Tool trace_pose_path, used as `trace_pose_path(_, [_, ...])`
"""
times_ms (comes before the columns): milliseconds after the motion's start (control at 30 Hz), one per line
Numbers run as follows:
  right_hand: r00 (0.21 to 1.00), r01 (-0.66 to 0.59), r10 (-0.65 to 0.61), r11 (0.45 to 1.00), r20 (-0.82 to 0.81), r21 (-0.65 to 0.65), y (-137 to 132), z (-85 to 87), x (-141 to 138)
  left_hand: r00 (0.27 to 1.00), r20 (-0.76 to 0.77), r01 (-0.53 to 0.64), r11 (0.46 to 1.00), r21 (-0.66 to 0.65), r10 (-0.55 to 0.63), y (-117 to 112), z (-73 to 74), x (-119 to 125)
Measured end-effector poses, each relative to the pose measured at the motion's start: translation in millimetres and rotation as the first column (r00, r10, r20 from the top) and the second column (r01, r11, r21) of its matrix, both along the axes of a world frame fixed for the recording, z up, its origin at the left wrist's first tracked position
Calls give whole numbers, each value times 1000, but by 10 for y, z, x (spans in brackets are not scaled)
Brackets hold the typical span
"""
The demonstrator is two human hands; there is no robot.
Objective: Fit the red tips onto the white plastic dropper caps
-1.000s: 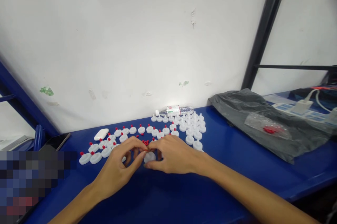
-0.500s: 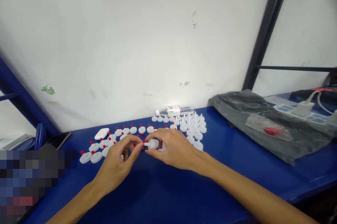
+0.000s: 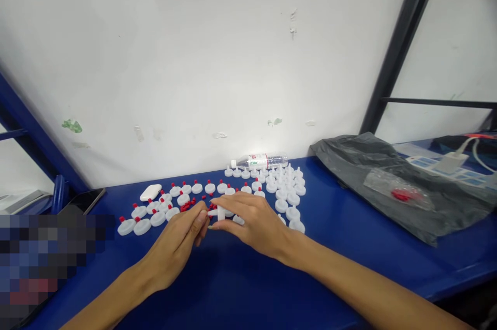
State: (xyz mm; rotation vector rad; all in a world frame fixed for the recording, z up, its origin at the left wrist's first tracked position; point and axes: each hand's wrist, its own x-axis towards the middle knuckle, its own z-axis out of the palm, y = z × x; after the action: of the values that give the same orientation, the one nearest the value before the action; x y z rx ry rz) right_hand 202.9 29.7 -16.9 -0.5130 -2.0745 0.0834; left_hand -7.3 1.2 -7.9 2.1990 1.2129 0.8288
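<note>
My right hand [image 3: 254, 219] pinches a white nozzle cap [image 3: 221, 213] by its round base, the spout turned to the left. At the spout's tip, the fingers of my left hand [image 3: 179, 237] are pressed together around a small red tip cap, which they now hide. Loose red tip caps [image 3: 186, 206] lie in a small heap just behind both hands. To the left and behind stand several white nozzle caps with red tips [image 3: 142, 226]. Several plain white nozzle caps [image 3: 293, 198] are grouped on the right.
A clear plastic bottle [image 3: 258, 161] lies against the wall. A white rounded case [image 3: 150, 192] sits at the back left. On the right, a grey plastic bag [image 3: 361, 154] carries a clear bag of red pieces [image 3: 404, 193], near a power strip [image 3: 471, 172]. Blue table [image 3: 240, 283] underneath.
My left hand's fingers have closed and rolled over the spout's tip, covering the red that showed there. The nozzle cap has shifted slightly left in my right hand.
</note>
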Motion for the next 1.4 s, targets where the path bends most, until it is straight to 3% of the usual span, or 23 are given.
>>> trace_pose_path(200, [1000,-18,17,985,9,170,18,-38,0,1000,16,15,998,-62,-14,-14,-3,19])
trace_pose_path(500, [996,33,-54,961,70,276,-49,-51,-22,999,42,7,995,-99,-3,-53,-29,35])
trace_pose_path(633, [996,52,-65,980,62,193,-37,-47,-48,999,16,-40,999,26,40,-25,-22,54])
trace_pose_path(800, [982,123,-127,992,138,38,-48,70,-6,976,-143,-128,963,238,165,38,69,-9])
trace_pose_path(933, [969,222,-219,975,118,-10,-41,203,74,901,-386,-88,955,285,198,119,128,-125])
trace_pose_path(1067, [958,268,-267,963,101,4,-2,276,140,764,-598,-74,953,292,243,199,114,-193])
trace_pose_path(1267, [931,339,-336,941,142,7,66,336,215,550,-715,-136,891,433,432,241,139,-276])
trace_pose_path(1400, [892,426,-413,904,183,-37,116,397,300,500,-735,-133,879,457,458,225,185,-311])
